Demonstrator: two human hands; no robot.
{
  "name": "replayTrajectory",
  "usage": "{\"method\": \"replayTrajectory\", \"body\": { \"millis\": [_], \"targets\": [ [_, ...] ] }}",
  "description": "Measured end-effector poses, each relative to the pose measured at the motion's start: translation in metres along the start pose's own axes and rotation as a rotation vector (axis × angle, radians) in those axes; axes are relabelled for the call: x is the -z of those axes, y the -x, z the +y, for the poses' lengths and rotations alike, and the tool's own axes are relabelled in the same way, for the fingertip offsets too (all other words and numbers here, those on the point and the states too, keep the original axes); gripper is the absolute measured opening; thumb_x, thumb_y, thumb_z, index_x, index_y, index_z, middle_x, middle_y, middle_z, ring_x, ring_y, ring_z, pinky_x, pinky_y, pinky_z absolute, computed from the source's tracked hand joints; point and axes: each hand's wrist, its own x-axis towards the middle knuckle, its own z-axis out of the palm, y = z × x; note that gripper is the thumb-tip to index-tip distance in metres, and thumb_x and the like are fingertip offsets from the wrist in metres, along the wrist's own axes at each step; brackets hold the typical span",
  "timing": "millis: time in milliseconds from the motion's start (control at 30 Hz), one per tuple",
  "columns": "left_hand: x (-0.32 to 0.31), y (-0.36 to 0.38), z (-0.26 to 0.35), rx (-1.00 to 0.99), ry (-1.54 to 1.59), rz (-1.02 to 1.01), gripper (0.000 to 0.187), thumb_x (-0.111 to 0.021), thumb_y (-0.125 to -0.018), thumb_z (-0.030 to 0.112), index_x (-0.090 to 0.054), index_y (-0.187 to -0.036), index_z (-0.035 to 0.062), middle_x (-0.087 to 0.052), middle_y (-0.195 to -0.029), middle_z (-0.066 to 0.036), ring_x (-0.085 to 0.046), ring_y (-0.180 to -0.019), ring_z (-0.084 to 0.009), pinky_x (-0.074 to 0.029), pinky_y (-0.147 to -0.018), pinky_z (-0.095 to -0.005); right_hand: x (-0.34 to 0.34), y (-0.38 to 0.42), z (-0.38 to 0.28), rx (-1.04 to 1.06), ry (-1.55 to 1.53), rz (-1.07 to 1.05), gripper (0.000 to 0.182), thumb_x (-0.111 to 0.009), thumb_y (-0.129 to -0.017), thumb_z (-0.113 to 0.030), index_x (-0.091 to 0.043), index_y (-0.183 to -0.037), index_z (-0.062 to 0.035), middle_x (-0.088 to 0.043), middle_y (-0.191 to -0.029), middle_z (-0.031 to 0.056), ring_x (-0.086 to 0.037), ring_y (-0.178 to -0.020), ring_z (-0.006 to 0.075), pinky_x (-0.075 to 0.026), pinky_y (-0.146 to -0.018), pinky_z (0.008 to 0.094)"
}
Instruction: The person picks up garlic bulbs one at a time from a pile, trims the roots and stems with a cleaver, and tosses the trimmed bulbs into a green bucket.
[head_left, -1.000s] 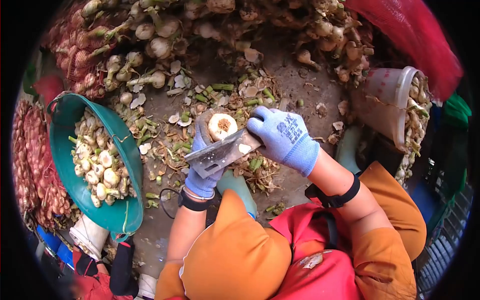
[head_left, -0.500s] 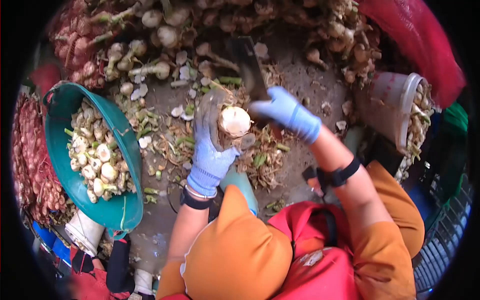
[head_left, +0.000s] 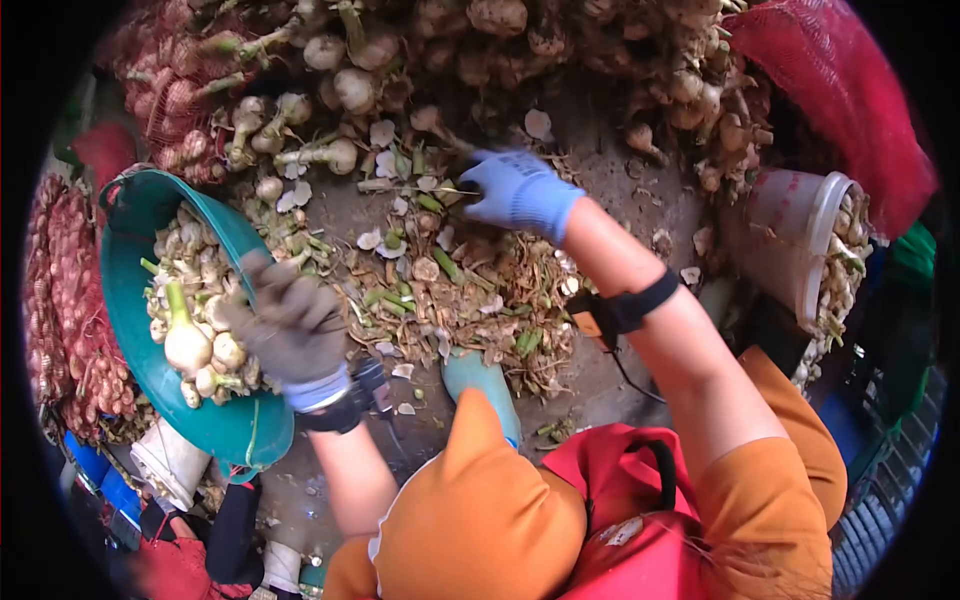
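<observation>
My left hand [head_left: 290,320], in a grey-palmed glove and smeared by motion, is over the right rim of a green tub [head_left: 190,440]. Its fingers look apart, with nothing visible in them. Beside them, a large white garlic bulb [head_left: 187,345] with a green stem lies on the trimmed garlic in the tub. My right hand [head_left: 520,195], in a blue glove, is above the scraps, fingers curled. The knife [head_left: 425,189] in it shows only as a thin edge-on line pointing left; its handle is mostly hidden. A stemmed garlic bulb [head_left: 428,122] lies just beyond.
Untrimmed garlic [head_left: 500,50] is heaped along the far side. Peelings and cut stems [head_left: 470,285] litter the floor before my boot [head_left: 480,385]. A tipped white bucket [head_left: 790,235] of garlic stands right, red mesh sacks [head_left: 75,300] left. Another person [head_left: 185,560] is at lower left.
My left hand has moved left from the middle to the tub, and the garlic bulb it held is no longer in it. My right hand has shifted left and away from me; the blade has turned edge-on.
</observation>
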Motion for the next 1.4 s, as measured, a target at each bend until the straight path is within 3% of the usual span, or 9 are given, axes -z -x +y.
{"method": "replayTrajectory", "body": {
  "millis": [167,267,300,333,733,1000,1133,1200,1400],
  "targets": [
    [0.089,0.002,-0.091,0.134,-0.451,0.171,0.052,-0.054,-0.096,0.05,-0.057,-0.124,0.0062,-0.058,-0.125,-0.013,-0.056,-0.119,-0.0278,-0.054,-0.093,-0.0424,-0.008,0.025,-0.048,0.195,-0.191,0.177,0.024,-0.065,-0.07,-0.029,-0.066,-0.077,-0.0068,-0.063,-0.082,0.0145,-0.064,-0.081,0.036,-0.051,-0.076,0.0455],
    [0.061,0.005,-0.103,-0.127,-1.151,-0.259,0.038,-0.057,-0.097,0.021,-0.051,-0.129,0.0009,-0.057,-0.125,-0.015,-0.058,-0.116,-0.0255,-0.051,-0.098,-0.0416,-0.012,0.073,-0.068,0.345,-0.342,0.048,0.023,-0.067,-0.071,-0.028,-0.062,-0.074,-0.0062,-0.062,-0.08,0.0152,-0.062,-0.077,0.0362,-0.051,-0.071,0.0451],
    [0.029,-0.006,-0.101,0.209,-0.461,0.339,0.037,-0.058,-0.091,0.007,-0.052,-0.127,-0.0014,-0.061,-0.118,-0.013,-0.062,-0.108,-0.024,-0.051,-0.096,-0.0381,-0.006,0.084,-0.069,0.225,-0.438,-0.015,0.023,-0.067,-0.073,-0.028,-0.063,-0.076,-0.006,-0.062,-0.081,0.0154,-0.062,-0.078,0.0362,-0.051,-0.071,0.0448],
    [0.033,-0.003,-0.094,0.201,-0.568,0.266,0.039,-0.057,-0.088,-0.001,-0.052,-0.126,-0.0022,-0.064,-0.114,-0.012,-0.065,-0.102,-0.0231,-0.053,-0.093,-0.0347,0.002,0.093,-0.067,0.1,-0.534,-0.077,0.023,-0.067,-0.075,-0.028,-0.063,-0.078,-0.0057,-0.062,-0.082,0.0155,-0.062,-0.079,0.0361,-0.051,-0.071,0.0444],
    [-0.01,0.005,-0.102,0.21,-0.89,0.225,0.052,-0.072,-0.079,-0.002,-0.052,-0.128,0.0033,-0.059,-0.12,-0.008,-0.058,-0.11,-0.0173,-0.049,-0.094,-0.0298,0.052,0.123,-0.06,-0.552,-1.094,-0.033,0.018,-0.071,-0.083,-0.021,-0.064,-0.088,-0.0049,-0.058,-0.072,-0.0017,-0.053,-0.067,0.0064,-0.046,-0.061,0.0272],
    [0.098,-0.106,-0.028,-0.488,-1.84,-0.093,0.056,-0.065,-0.083,0.004,-0.049,-0.137,0.0028,-0.048,-0.142,-0.016,-0.042,-0.134,-0.0276,-0.03,-0.115,-0.0383,0.205,0.256,-0.015,-0.336,-0.524,1.142,0.021,-0.06,-0.089,-0.012,-0.063,-0.1,0.0052,-0.063,-0.094,0.0098,-0.06,-0.087,0.0166,-0.047,-0.08,0.0308],
    [0.184,-0.156,0.024,-0.244,-2.204,0.045,0.074,-0.068,-0.079,0.005,-0.038,-0.147,0.0056,-0.031,-0.154,-0.02,-0.026,-0.146,-0.0299,-0.023,-0.118,-0.0382,0.262,0.346,0.018,-0.426,-0.221,1.412,0.016,-0.068,-0.087,-0.014,-0.065,-0.092,0.0012,-0.065,-0.08,0.0036,-0.059,-0.069,0.0109,-0.046,-0.063,0.0255],
    [0.158,-0.153,0.014,-0.195,-2.458,0.301,0.075,-0.069,-0.077,0.005,-0.039,-0.145,0.0039,-0.041,-0.148,-0.021,-0.036,-0.141,-0.0307,-0.03,-0.114,-0.0374,0.265,0.389,0.038,-0.657,-0.103,1.375,0.023,-0.071,-0.084,-0.021,-0.066,-0.087,0.0008,-0.065,-0.076,0.0037,-0.059,-0.066,0.0111,-0.045,-0.062,0.0248],
    [0.143,-0.119,-0.033,0.12,-1.885,-0.041,0.057,-0.072,-0.076,0.006,-0.054,-0.13,0.0068,-0.063,-0.122,-0.013,-0.061,-0.111,-0.0235,-0.046,-0.099,-0.0355,0.221,0.407,0.03,-1.214,0.249,0.845,0.025,-0.072,-0.08,-0.025,-0.066,-0.089,-0.002,-0.064,-0.074,0.0138,-0.064,-0.07,0.0272,-0.048,-0.067,0.0357]
  ]
}}
